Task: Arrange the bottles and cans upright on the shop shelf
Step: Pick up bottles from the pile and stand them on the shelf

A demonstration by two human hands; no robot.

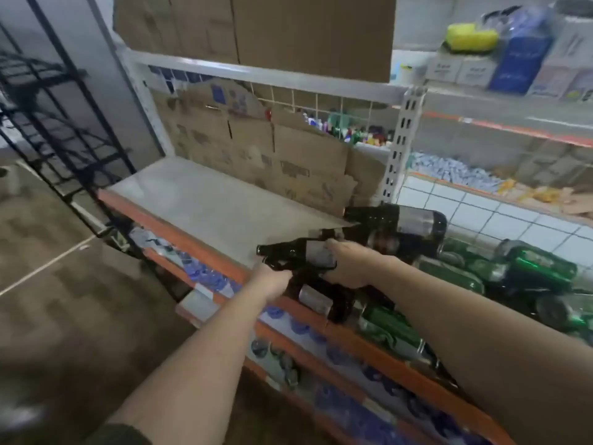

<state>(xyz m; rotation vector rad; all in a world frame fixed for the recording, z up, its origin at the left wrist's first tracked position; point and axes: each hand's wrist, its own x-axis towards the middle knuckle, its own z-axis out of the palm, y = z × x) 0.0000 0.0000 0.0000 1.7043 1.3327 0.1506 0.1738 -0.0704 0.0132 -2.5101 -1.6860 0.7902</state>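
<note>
Dark brown bottles with silver labels lie on their sides in a heap at the right of the grey shelf board. My right hand grips one brown bottle round its labelled body, neck pointing left. My left hand grips the neck of a lower brown bottle by the shelf's orange front edge. Another brown bottle lies behind them. Green bottles are piled on their sides further right.
Cardboard sheets lean against the shelf's back grid. A white slotted upright divides this bay from the bay to the right. Blue-capped water bottles fill the shelf below. A black metal rack stands at the left.
</note>
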